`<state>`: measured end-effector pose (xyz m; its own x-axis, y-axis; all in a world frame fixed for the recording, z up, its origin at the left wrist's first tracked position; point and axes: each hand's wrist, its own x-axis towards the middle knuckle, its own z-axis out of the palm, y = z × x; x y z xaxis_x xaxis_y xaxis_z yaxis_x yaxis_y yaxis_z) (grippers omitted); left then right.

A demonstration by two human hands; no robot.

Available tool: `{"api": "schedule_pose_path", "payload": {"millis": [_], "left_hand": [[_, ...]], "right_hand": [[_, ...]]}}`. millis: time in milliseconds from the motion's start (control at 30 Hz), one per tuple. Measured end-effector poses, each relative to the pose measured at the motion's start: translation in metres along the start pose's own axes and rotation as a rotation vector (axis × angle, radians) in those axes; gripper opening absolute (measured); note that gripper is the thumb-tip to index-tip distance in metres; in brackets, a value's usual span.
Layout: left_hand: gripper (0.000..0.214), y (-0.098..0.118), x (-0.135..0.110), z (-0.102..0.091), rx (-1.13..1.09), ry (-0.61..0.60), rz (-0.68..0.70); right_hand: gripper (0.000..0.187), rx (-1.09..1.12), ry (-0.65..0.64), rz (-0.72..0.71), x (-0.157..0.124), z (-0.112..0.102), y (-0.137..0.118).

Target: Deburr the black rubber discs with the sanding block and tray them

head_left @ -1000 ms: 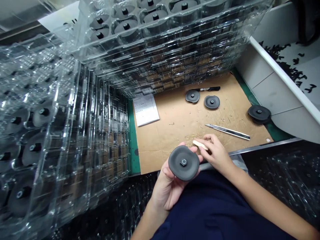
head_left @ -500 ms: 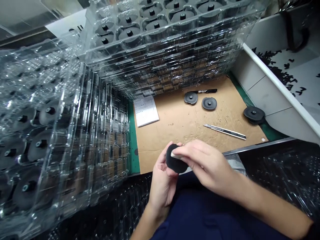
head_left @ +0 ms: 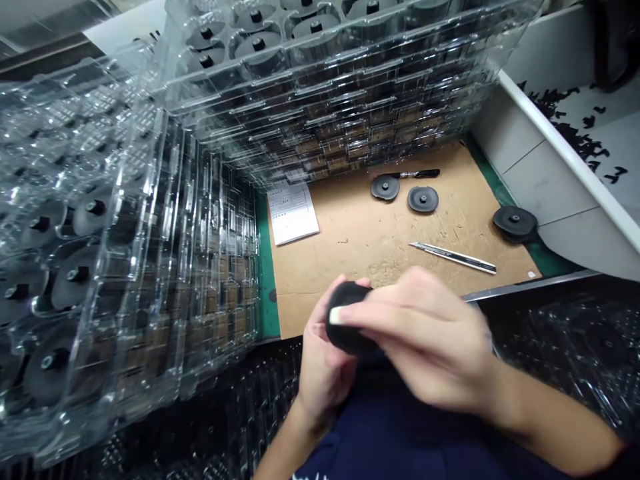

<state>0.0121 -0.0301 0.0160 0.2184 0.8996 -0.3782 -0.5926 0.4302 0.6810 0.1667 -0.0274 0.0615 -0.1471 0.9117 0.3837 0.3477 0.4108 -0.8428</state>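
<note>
A black disc-shaped part [head_left: 345,341] is held up near my body, tilted, its flat dark face toward me. My left hand [head_left: 325,353] is closed around it from below and the left, fingertips at its far edge. My right hand [head_left: 435,340] lies across its right side, fingers bent together and blurred. At its leading fingertip, over the disc's face, is a pale whitish spot; I cannot tell whether this is a nail or a small held piece. On the brown board [head_left: 350,260] beyond lie two similar discs with central studs, one left [head_left: 385,189] and one right [head_left: 423,199].
A slim cutter knife [head_left: 453,257] lies on the board, with a black pen [head_left: 417,174] farther back. White paper [head_left: 293,215] sits at left. More discs [head_left: 515,223] stand by the right wall. Stacked clear trays of discs rise behind [head_left: 320,87] and left [head_left: 125,267]. Black scraps [head_left: 565,127] lie far right.
My right hand has moved up and left across the disc, its pale fingertip now nearer the disc's left edge. My left hand still holds the disc. The whole view has shifted slightly.
</note>
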Motion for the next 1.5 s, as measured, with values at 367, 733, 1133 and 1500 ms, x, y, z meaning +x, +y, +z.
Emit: {"api": "schedule_pose_path", "payload": {"millis": [367,733,1133,1500], "left_hand": [[0.049,0.005,0.003,-0.006,-0.157,-0.103,-0.086],[0.054,0.001,0.000,-0.006,-0.013,0.020,-0.023],[0.057,0.002,0.003,-0.003,-0.064,-0.074,0.020],[0.053,0.002,-0.001,0.003,-0.136,-0.113,-0.020]], "right_hand": [[0.022,0.490,-0.116,0.840,-0.056,-0.003,0.055],[0.033,-0.171,-0.039,0.003,-0.008,0.000,0.012],[0.033,-0.180,-0.127,-0.064,-0.023,0.005,-0.005],[0.037,-0.150,0.028,0.111,-0.023,-0.013,0.005]]}}
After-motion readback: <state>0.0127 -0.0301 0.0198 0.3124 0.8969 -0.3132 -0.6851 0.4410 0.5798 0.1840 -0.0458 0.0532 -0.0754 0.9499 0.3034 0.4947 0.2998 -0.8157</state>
